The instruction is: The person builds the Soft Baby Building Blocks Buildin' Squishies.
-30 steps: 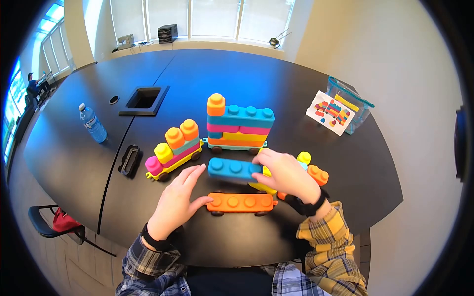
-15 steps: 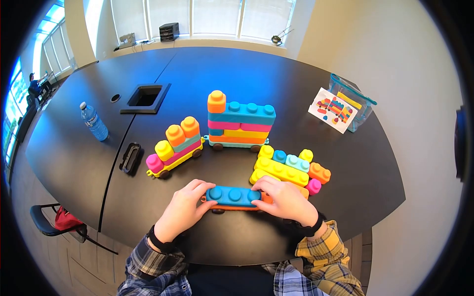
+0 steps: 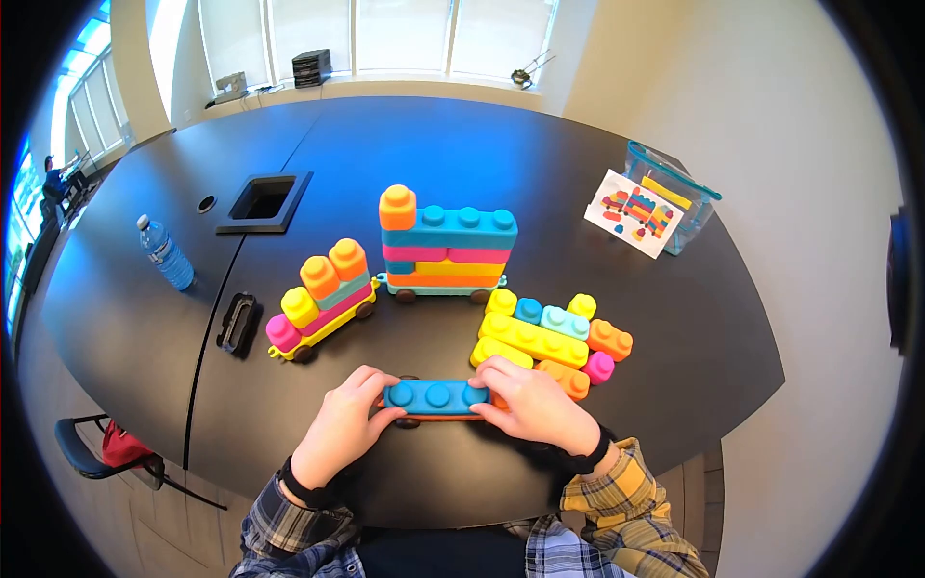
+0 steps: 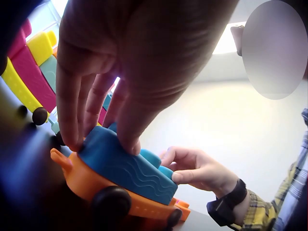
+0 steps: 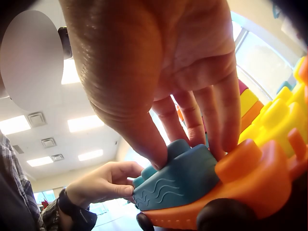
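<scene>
A long blue block (image 3: 438, 395) sits on top of an orange wheeled base (image 4: 86, 180), covering its left and middle studs. At the right end one orange stud (image 5: 240, 156) shows bare. My left hand (image 3: 337, 432) grips the block's left end, thumb on the near side and fingers on the far side. The right hand (image 3: 541, 412) pinches the other end the same way. Just beyond the right hand lies a group of loose blocks, with a long yellow block (image 3: 533, 340) among them and an orange block (image 3: 566, 378) nearest the fingers.
Behind the hands stand a yellow wheeled car (image 3: 330, 326) with stacked blocks and a taller teal-based car (image 3: 448, 252). A picture card (image 3: 634, 214) leans on a clear bag (image 3: 689, 226) at the right. Left are a water bottle (image 3: 166, 253), a black holder (image 3: 238, 325) and a table opening (image 3: 262, 202).
The right hand has lowered the blue block onto the orange base. My left hand, earlier spread beside the base, has moved in and grips the block's left end.
</scene>
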Available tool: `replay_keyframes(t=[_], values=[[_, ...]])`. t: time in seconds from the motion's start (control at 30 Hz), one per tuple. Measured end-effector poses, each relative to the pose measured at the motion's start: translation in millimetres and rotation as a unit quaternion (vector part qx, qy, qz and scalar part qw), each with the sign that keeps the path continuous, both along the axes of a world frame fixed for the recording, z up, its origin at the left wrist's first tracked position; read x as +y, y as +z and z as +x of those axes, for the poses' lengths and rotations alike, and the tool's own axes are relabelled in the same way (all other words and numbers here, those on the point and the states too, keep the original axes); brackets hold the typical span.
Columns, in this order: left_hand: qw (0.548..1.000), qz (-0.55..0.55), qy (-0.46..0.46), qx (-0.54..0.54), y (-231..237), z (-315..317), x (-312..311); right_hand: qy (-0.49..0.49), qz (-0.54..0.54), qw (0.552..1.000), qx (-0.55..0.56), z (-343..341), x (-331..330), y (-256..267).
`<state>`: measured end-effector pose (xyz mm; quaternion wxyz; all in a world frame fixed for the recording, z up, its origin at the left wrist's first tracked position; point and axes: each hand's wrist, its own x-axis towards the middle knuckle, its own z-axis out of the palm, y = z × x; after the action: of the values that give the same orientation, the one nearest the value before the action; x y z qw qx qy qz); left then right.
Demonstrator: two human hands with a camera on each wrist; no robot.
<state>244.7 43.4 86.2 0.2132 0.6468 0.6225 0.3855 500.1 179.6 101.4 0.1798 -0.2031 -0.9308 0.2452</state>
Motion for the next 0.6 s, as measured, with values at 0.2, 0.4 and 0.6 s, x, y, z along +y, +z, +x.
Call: replay_keyframes(t=[0.2,0.4,0.6], values=[[0.998,0.015,0.012,0.054,11,6,-1,-0.007,0.007,1.0,0.006,-3,-3,-3],[0.993,0.04,-0.017,0.112,6,5,2,-0.007,0.017,1.0,0.012,-7,-6,-3],[0.995,0.032,-0.008,0.099,3,7,3,-0.015,0.015,1.0,0.008,-8,-9,-3]])
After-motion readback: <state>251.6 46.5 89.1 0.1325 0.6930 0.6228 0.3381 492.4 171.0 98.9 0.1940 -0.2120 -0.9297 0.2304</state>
